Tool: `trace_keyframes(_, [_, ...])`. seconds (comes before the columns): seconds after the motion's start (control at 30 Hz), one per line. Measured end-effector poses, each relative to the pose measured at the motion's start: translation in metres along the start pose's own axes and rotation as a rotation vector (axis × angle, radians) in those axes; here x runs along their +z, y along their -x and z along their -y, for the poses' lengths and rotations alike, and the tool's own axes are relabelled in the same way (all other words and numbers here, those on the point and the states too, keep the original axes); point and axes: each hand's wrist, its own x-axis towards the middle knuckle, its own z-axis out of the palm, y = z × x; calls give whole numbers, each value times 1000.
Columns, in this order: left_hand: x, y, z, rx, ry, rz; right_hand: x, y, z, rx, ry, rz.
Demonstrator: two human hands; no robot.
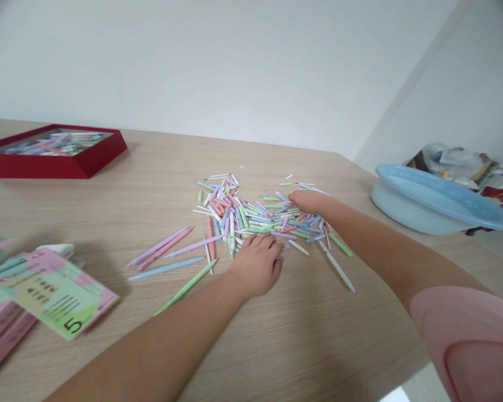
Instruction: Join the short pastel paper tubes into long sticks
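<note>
A loose heap of pastel pen parts (262,215), with barrels, caps and thin refills mixed together, covers the middle of the table. My left hand (257,263) lies palm down at the heap's near edge, its fingers slightly apart over the pieces. A bit of purple shows by its thumb. On the far right side of the heap, my right hand (308,202) reaches down among the pieces; its fingertips are mostly hidden. Left of the heap lie several whole-looking pens, among them a blue pen (166,268) and a green pen (187,286). A white pen (337,267) points toward me on the right.
A red box (81,163) full of similar pens stands at the back left. Printed cards and pink boxes (52,293) lie at the near left. A light blue basin (427,204) sits at the right edge, with bags and clutter (452,162) behind it.
</note>
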Motion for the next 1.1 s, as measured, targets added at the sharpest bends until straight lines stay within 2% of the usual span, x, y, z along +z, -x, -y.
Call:
trace_keyframes(0.27, [-1, 2, -1, -4, -18, -4, -2, 7, -4, -7, -30, -19])
trace_keyframes(0.53, [0, 1, -1, -6, -11, -11, 8, 5, -19, -17, -46, -3])
trace_keyframes(0.8, [1, 2, 0, 0, -13, -18, 15, 0, -18, -37, -55, -18])
trace_keyframes(0.97, [1, 1, 0, 2, -19, -16, 17, 5, -23, 48, -91, -56])
trace_keyframes(1.1, [1, 1, 0, -11, -11, -7, 18, 7, -25, 166, -127, -159])
